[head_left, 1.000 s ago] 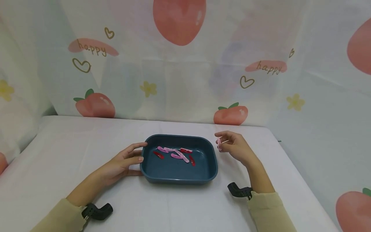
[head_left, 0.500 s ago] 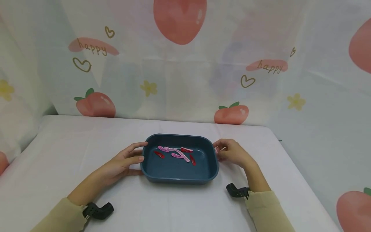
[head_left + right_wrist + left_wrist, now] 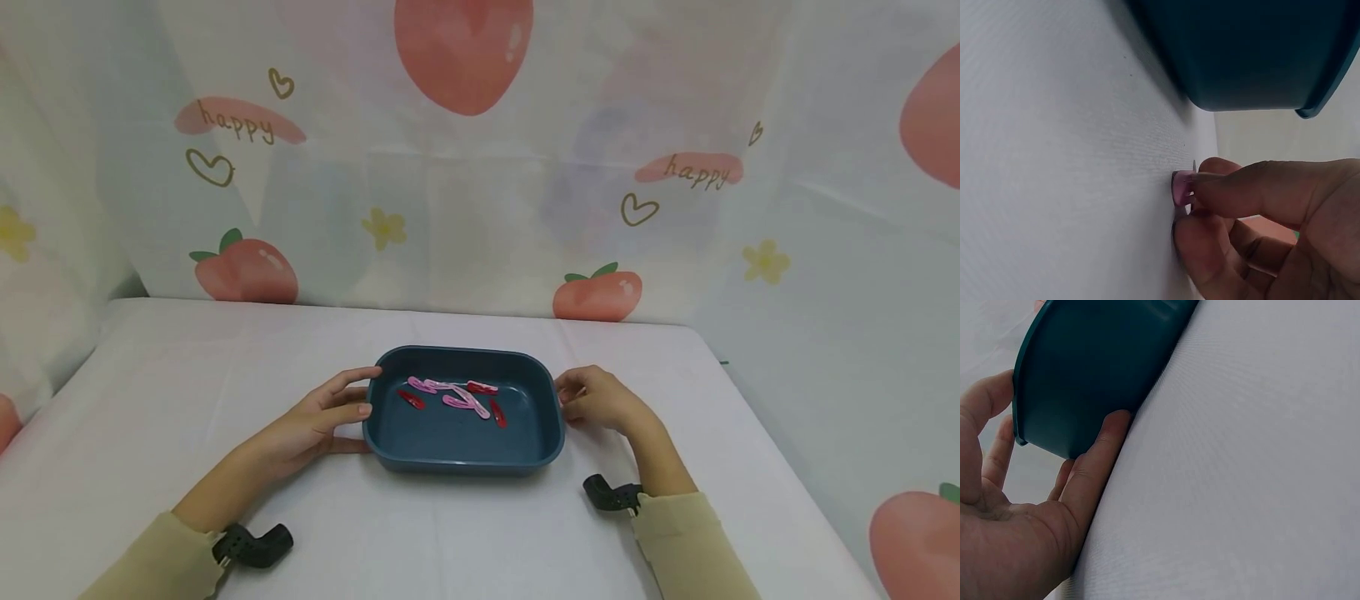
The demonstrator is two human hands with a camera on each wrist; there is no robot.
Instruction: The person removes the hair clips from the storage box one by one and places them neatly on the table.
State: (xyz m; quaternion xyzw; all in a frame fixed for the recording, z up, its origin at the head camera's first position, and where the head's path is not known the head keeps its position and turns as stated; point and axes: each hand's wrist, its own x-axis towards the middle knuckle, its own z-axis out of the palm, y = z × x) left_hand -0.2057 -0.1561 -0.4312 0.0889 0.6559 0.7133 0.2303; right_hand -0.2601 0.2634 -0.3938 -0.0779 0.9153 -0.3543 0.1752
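A dark teal plastic box (image 3: pixel 450 443) stands on the cloth in the middle of the head view. Several snap hair clips lie on its floor, some pink (image 3: pixel 467 402) and some red (image 3: pixel 411 399). My left hand (image 3: pixel 311 429) rests its spread fingertips against the box's left end, some at the rim and one low by the base. Just beyond the right end, my right hand (image 3: pixel 606 402) is down at the table surface. In the right wrist view its thumb and fingers pinch a pink hair clip (image 3: pixel 1181 187) against the cloth; the fingers hide part of it.
White cloth (image 3: pixel 420 533) covers the table around the box. A printed curtain (image 3: pixel 465 233) with fruit and hearts hangs behind the far edge, and more fabric hangs at both sides. Each wrist carries a black camera mount (image 3: pixel 255 546).
My right hand has come down and slightly inward with the pink hair clip, from the air beside the box to the table. The left hand and the box have stayed put.
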